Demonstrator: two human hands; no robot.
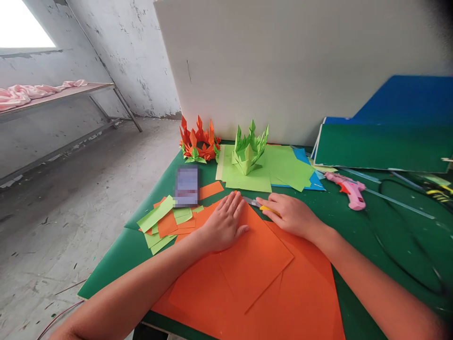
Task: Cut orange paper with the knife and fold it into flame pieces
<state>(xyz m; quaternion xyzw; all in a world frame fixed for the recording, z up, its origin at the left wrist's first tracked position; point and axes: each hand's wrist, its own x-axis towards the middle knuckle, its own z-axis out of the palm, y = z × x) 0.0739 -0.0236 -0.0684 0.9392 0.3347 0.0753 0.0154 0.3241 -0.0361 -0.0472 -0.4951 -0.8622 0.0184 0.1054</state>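
My left hand lies flat with fingers stretched out on a folded orange paper sheet, pressing its far corner down. My right hand is closed round a yellow utility knife, whose blade tip rests at the paper's top edge, just right of my left fingertips. More orange sheets lie underneath on the green table.
Orange and green folded paper crowns stand at the back on light green sheets. Paper scraps and a blurred phone lie left. A pink glue gun, black cable and blue and green boards sit right.
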